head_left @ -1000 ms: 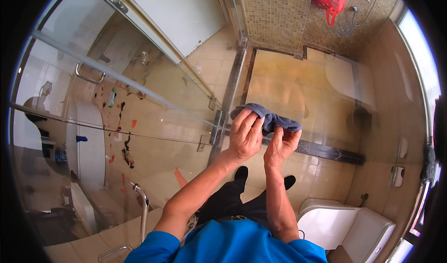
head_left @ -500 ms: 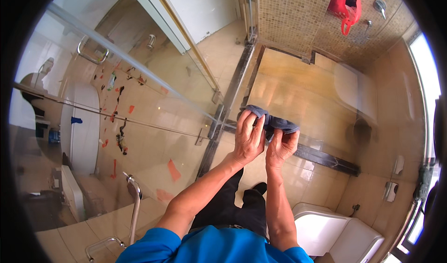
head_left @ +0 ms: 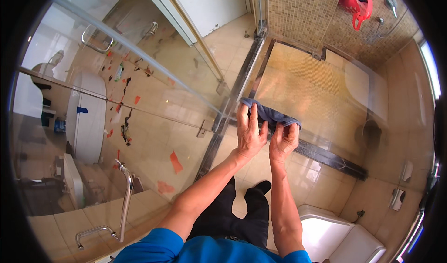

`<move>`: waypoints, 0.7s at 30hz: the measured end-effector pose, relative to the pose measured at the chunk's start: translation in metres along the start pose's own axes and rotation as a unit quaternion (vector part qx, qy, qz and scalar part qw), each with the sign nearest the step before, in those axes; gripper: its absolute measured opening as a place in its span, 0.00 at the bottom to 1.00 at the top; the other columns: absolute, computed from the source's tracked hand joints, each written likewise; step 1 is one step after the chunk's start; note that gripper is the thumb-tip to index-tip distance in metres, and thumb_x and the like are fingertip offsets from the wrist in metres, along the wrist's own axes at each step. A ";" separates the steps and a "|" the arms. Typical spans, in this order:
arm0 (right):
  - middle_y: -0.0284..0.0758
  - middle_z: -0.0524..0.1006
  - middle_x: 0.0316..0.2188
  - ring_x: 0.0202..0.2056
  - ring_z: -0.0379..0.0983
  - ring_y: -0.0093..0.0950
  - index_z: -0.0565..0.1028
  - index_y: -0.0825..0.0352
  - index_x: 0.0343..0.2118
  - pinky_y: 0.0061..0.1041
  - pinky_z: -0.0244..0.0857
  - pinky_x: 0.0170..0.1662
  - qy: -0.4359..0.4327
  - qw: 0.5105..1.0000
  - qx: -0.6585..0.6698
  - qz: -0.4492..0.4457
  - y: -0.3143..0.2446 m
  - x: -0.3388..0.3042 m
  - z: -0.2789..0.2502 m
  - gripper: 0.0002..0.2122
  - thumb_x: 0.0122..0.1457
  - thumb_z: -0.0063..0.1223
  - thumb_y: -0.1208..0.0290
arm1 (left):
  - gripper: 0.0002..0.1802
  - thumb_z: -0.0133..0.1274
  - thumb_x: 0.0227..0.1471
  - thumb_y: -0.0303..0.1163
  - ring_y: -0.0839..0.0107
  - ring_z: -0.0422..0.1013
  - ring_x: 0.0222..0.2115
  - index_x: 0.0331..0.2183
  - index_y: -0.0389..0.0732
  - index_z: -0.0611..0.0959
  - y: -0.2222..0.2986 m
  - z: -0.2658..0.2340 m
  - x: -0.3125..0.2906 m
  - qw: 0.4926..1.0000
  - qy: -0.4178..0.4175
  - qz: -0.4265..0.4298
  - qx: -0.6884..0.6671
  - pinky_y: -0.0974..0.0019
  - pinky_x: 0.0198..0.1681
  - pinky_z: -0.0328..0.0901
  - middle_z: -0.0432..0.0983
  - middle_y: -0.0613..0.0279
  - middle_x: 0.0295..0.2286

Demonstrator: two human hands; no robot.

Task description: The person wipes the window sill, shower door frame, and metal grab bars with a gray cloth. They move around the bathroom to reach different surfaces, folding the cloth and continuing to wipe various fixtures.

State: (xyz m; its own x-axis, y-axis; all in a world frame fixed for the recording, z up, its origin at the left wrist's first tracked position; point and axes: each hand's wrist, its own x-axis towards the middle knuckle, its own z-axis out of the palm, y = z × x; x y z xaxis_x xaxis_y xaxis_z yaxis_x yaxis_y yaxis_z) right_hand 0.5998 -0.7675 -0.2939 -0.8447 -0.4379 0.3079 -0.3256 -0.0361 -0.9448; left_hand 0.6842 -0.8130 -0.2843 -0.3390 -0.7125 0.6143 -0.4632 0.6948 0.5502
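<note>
Bathrm flr (head_left: 326, 184) | cloth (head_left: 269, 113): slate-blue, bunched, poss. folded | L fingers (head_left: 253, 116), R fingers (head_left: 293, 131) clamped on it

The floor (head_left: 321, 193) is made of beige tiles, and they shine in some places. A black sill (head_left: 330, 158) crosses it and borders a yellowish shower base (head_left: 312, 86). Before this sill, one dark shoe (head_left: 263, 186) rests on the tiles; a white toilet (head_left: 321, 235) stands to the right. On the left, seen through glass, many small scraps are scattered: the red ones (head_left: 176, 162) lie well apart, and a dark strip (head_left: 125, 128) lies among them. Near these is a greenish item (head_left: 119, 71), too small to identify. Beside the scraps stands a white tub (head_left: 88, 128).
</note>
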 end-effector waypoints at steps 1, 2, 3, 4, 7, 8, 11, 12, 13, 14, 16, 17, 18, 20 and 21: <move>0.33 0.68 0.25 0.24 0.64 0.25 0.72 0.67 0.31 0.23 0.61 0.28 0.003 1.000 0.018 -0.009 -0.014 0.007 0.001 0.06 0.50 0.52 0.85 | 0.38 0.58 0.45 0.23 0.39 0.57 0.54 0.57 0.29 0.62 0.004 -0.006 0.011 0.999 0.024 0.025 0.004 0.48 0.55 0.57 0.56 0.35 0.53; 0.34 0.69 0.26 0.24 0.66 0.26 0.72 0.68 0.31 0.23 0.62 0.29 0.023 0.998 0.042 -0.043 -0.031 0.012 0.004 0.07 0.50 0.52 0.86 | 0.37 0.59 0.45 0.24 0.40 0.57 0.54 0.56 0.27 0.64 0.009 -0.015 0.023 0.998 0.049 0.049 0.008 0.49 0.55 0.57 0.56 0.35 0.53; 0.35 0.70 0.27 0.25 0.67 0.27 0.73 0.69 0.31 0.23 0.62 0.29 0.041 0.994 0.067 -0.074 -0.044 0.015 0.009 0.08 0.49 0.53 0.87 | 0.36 0.60 0.45 0.25 0.40 0.57 0.54 0.54 0.25 0.65 0.012 -0.022 0.034 0.995 0.073 0.071 0.015 0.49 0.55 0.58 0.57 0.36 0.52; 0.38 0.72 0.29 0.28 0.70 0.31 0.73 0.69 0.32 0.24 0.64 0.31 0.045 0.993 0.042 -0.101 -0.042 0.014 0.009 0.09 0.47 0.53 0.89 | 0.35 0.60 0.45 0.24 0.40 0.57 0.54 0.54 0.25 0.65 0.014 -0.025 0.042 0.992 0.093 0.087 0.017 0.49 0.54 0.58 0.56 0.36 0.53; 0.39 0.73 0.30 0.29 0.71 0.35 0.73 0.69 0.32 0.26 0.65 0.32 0.040 0.990 0.019 -0.134 -0.032 0.008 0.025 0.10 0.46 0.53 0.89 | 0.35 0.58 0.45 0.22 0.41 0.57 0.55 0.55 0.26 0.65 -0.008 -0.020 0.054 0.984 0.135 0.117 0.027 0.50 0.55 0.59 0.54 0.38 0.54; 0.40 0.74 0.30 0.30 0.71 0.37 0.73 0.69 0.33 0.28 0.66 0.33 0.023 0.988 -0.009 -0.149 -0.023 0.003 0.030 0.11 0.46 0.53 0.89 | 0.35 0.57 0.45 0.21 0.41 0.57 0.55 0.55 0.26 0.65 -0.018 -0.017 0.050 0.983 0.137 0.116 0.035 0.50 0.55 0.59 0.53 0.38 0.54; 0.40 0.75 0.31 0.31 0.72 0.38 0.73 0.69 0.33 0.28 0.67 0.34 -0.027 0.986 -0.032 -0.164 0.007 -0.018 0.051 0.11 0.46 0.53 0.89 | 0.36 0.56 0.45 0.19 0.42 0.58 0.55 0.56 0.27 0.64 -0.061 -0.003 0.019 0.989 0.114 0.079 0.045 0.51 0.55 0.60 0.51 0.38 0.55; 0.41 0.76 0.32 0.32 0.73 0.39 0.73 0.68 0.33 0.28 0.68 0.34 -0.036 0.987 -0.030 -0.156 0.025 -0.028 0.058 0.11 0.47 0.53 0.89 | 0.36 0.55 0.44 0.18 0.42 0.59 0.55 0.56 0.27 0.63 -0.075 0.003 0.003 0.994 0.093 0.042 0.038 0.52 0.55 0.60 0.49 0.38 0.56; 0.37 0.73 0.29 0.27 0.71 0.30 0.74 0.68 0.31 0.24 0.66 0.31 -0.034 0.981 -0.049 -0.184 0.036 -0.030 0.064 0.10 0.47 0.52 0.89 | 0.37 0.55 0.44 0.17 0.43 0.59 0.55 0.57 0.27 0.63 -0.085 0.007 -0.011 0.997 0.074 0.004 0.029 0.52 0.55 0.61 0.48 0.37 0.56; 0.37 0.73 0.29 0.27 0.71 0.30 0.74 0.68 0.30 0.24 0.66 0.31 -0.033 0.984 -0.039 -0.169 0.054 -0.039 0.069 0.09 0.47 0.52 0.89 | 0.39 0.55 0.44 0.16 0.44 0.60 0.55 0.58 0.27 0.60 -0.091 0.010 -0.025 0.998 0.044 -0.039 0.028 0.54 0.55 0.61 0.46 0.37 0.57; 0.37 0.73 0.29 0.27 0.71 0.31 0.74 0.68 0.30 0.24 0.66 0.32 -0.035 0.987 -0.022 -0.152 0.062 -0.045 0.078 0.09 0.47 0.52 0.89 | 0.40 0.55 0.44 0.17 0.44 0.60 0.55 0.58 0.26 0.60 -0.104 0.014 -0.034 0.997 0.065 -0.040 0.006 0.54 0.55 0.61 0.46 0.37 0.57; 0.37 0.74 0.29 0.28 0.71 0.31 0.74 0.68 0.31 0.23 0.66 0.32 -0.038 0.988 -0.018 -0.148 0.065 -0.048 0.080 0.10 0.47 0.52 0.89 | 0.40 0.55 0.44 0.17 0.44 0.59 0.55 0.59 0.26 0.60 -0.111 0.016 -0.037 0.996 0.075 -0.040 -0.005 0.54 0.55 0.61 0.46 0.37 0.58; 0.37 0.74 0.29 0.28 0.71 0.31 0.75 0.68 0.31 0.23 0.66 0.32 -0.042 0.989 -0.021 -0.143 0.060 -0.048 0.080 0.10 0.47 0.52 0.89 | 0.41 0.57 0.44 0.18 0.44 0.59 0.56 0.59 0.25 0.60 -0.112 0.014 -0.030 0.995 0.097 -0.008 -0.008 0.54 0.55 0.62 0.47 0.37 0.58; 0.38 0.75 0.30 0.29 0.73 0.33 0.75 0.69 0.31 0.24 0.66 0.33 -0.036 0.981 0.006 -0.192 0.045 -0.041 0.087 0.09 0.47 0.54 0.89 | 0.38 0.58 0.45 0.20 0.48 0.62 0.53 0.57 0.24 0.62 -0.117 0.010 -0.013 0.988 0.148 0.039 0.038 0.57 0.53 0.62 0.49 0.39 0.57; 0.39 0.76 0.30 0.30 0.73 0.34 0.75 0.69 0.31 0.25 0.67 0.34 -0.031 0.976 0.026 -0.213 0.040 -0.039 0.092 0.09 0.47 0.55 0.89 | 0.38 0.58 0.46 0.21 0.49 0.63 0.52 0.57 0.24 0.63 -0.123 0.009 -0.008 0.983 0.164 0.053 0.058 0.59 0.53 0.63 0.50 0.39 0.56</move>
State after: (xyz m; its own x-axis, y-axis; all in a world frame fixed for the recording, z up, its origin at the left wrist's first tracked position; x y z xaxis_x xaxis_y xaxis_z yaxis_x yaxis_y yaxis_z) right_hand 0.6583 -0.8344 -0.3541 -0.6089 -0.4263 0.6690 -0.6190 -0.2721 -0.7368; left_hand 0.7360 -0.8935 -0.3617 -0.1173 -0.5533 0.8247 -0.5356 0.7346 0.4166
